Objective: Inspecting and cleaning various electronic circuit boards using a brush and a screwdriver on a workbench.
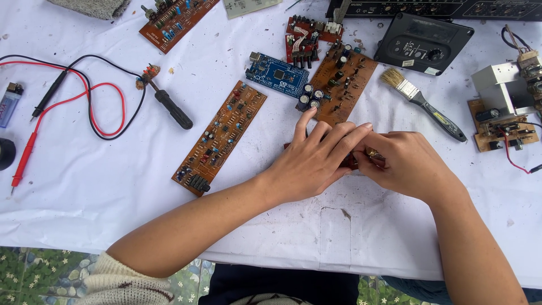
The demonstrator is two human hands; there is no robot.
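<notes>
- Two bare hands meet at the middle of the table (113,186), which is covered with a white cloth: the left hand (313,161) lies over the right hand (403,164), fingertips touching.
- Between them sits one small dark red circuit board with a brass-coloured part (372,153), mostly hidden; the fingers of both hands are curled closed around it, pinching it just above the cloth.
- Brown circuit boards, counted: four plainly seen – one long brown board (220,137) left of the hands, one brown board with black capacitors (341,85) just beyond the fingertips, one at the far edge (176,20), one under a metal bracket at the right edge (499,127).
- One blue microcontroller board (278,74) and one small red board with wires (304,39) lie farther off.
- One flat paintbrush with a black handle (423,101) lies near the right hand.
- One black-handled screwdriver (169,107), and one pair of meter leads, one red, one black (84,101), lie well to the left.
- One translucent lighter (10,103) sits at the left edge.
- One black panel with a knob (423,42) rests at the far side.
- Open cloth lies between the hands and the near table edge and to the lower left; the far side is crowded.
</notes>
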